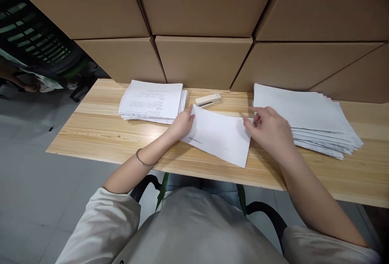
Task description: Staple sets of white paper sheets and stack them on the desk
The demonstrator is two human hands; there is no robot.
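A white sheet of paper (220, 134) with a few printed lines is tilted above the wooden table in front of me. My left hand (184, 121) is closed on its upper left side, thumb on top. At the sheet's upper right corner is my right hand (270, 130), thumb and forefinger apart, slightly blurred, gripping nothing that I can see. Just behind the sheet lies a cream stapler (208, 100). To the left sits a stack of printed papers (153, 100); a larger, unevenly spread stack of papers (304, 110) is right behind my right hand.
Cardboard boxes (203, 59) stacked two high wall off the back of the wooden table (91, 130). The table's front edge runs close to my lap. Beyond its left end are a dark slatted chair (36, 33) and part of another person (18, 79).
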